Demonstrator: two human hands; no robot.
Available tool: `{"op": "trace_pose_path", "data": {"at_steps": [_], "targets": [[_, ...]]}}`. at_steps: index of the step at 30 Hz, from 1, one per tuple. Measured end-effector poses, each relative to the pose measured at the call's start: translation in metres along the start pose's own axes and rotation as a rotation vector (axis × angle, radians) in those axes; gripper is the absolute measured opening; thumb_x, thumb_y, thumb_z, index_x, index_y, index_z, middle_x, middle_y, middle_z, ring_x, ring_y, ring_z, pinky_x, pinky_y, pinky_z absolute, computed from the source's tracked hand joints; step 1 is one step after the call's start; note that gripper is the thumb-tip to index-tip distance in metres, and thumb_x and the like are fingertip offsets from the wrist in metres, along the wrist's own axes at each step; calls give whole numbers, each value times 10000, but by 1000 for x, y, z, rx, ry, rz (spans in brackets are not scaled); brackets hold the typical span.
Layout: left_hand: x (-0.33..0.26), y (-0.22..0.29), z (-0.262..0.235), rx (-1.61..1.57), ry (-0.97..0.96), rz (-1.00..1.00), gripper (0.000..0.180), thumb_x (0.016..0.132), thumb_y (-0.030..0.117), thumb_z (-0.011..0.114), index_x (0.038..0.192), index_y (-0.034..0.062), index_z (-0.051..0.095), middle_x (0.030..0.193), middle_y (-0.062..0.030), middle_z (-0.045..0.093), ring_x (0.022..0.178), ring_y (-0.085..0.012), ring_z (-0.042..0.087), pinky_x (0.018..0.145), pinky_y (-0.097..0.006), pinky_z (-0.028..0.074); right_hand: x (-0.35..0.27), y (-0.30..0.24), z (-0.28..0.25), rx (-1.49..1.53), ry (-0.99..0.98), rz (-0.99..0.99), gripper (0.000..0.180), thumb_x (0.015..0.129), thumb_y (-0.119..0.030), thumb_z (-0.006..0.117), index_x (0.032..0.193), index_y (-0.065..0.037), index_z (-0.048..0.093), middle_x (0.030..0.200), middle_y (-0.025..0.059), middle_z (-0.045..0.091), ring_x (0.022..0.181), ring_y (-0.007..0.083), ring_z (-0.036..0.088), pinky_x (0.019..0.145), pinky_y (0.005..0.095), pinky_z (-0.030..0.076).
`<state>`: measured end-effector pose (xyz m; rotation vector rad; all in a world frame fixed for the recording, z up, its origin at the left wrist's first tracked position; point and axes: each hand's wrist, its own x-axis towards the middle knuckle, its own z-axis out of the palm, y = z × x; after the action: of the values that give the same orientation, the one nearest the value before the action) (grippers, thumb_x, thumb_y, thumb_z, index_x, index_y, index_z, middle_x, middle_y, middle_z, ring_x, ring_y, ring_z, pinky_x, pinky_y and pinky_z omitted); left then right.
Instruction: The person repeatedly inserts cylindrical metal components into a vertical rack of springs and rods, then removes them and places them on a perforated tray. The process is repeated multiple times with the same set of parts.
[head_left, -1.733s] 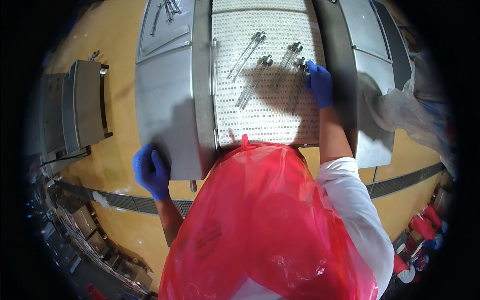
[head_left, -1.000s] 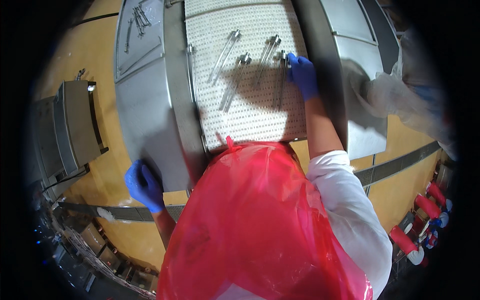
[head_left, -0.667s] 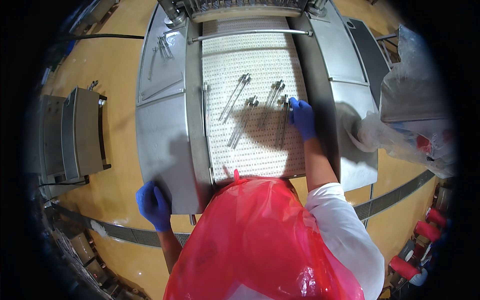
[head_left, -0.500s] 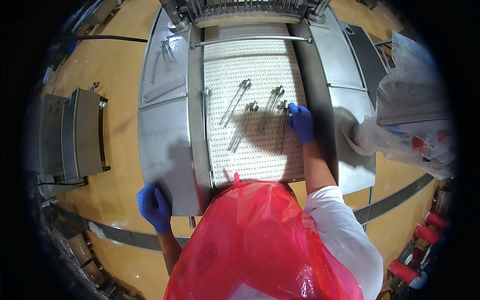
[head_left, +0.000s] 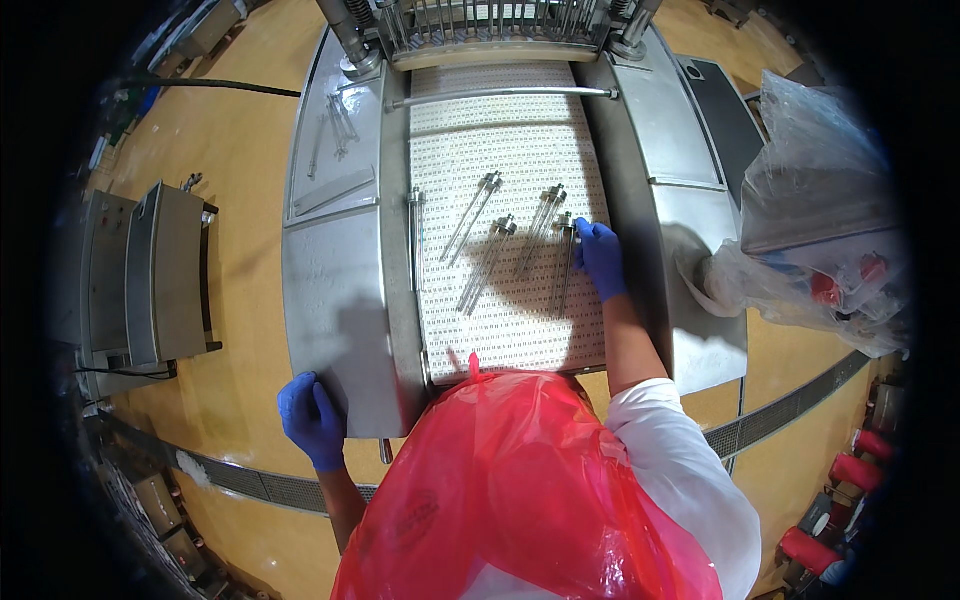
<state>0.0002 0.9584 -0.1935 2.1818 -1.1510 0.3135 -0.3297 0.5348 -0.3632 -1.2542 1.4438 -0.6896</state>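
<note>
We tilted view upward | Pronged steel tools: lay unmoved on conveyor belt | Right hand: grip half-closed at one tool's head | Left hand: half-curled | Holds: indeterminable

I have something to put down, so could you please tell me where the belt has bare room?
The belt is bare from the crossbar to the tools, and from their near tips to the apron. Crowded: the middle, where four tools lie close together, the right hand at the rightmost; a fifth lines the left edge.
</note>
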Motion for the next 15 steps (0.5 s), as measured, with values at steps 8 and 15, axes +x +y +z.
{"op": "trace_pose_path", "data": {"at_steps": [8, 15], "targets": [[0, 1, -1, 5, 1, 9, 137, 902, 5, 669, 1032, 12, 711, 1018, -128, 720, 954, -315, 665, 881, -400, 519, 4, 6, 2, -5, 16, -20, 334, 974, -347, 638, 835, -43, 624, 575, 71, 578, 426, 163, 564, 413, 311, 440], [0, 1, -1, -8, 2, -3, 141, 901, 13, 672, 1037, 15, 712, 1017, -127, 719, 954, -317, 665, 882, -401, 519, 3, 6, 2, -62, 19, -62, 339, 978, -355, 632, 841, -45, 625, 580, 72, 586, 431, 163, 570, 414, 309, 448]]}}
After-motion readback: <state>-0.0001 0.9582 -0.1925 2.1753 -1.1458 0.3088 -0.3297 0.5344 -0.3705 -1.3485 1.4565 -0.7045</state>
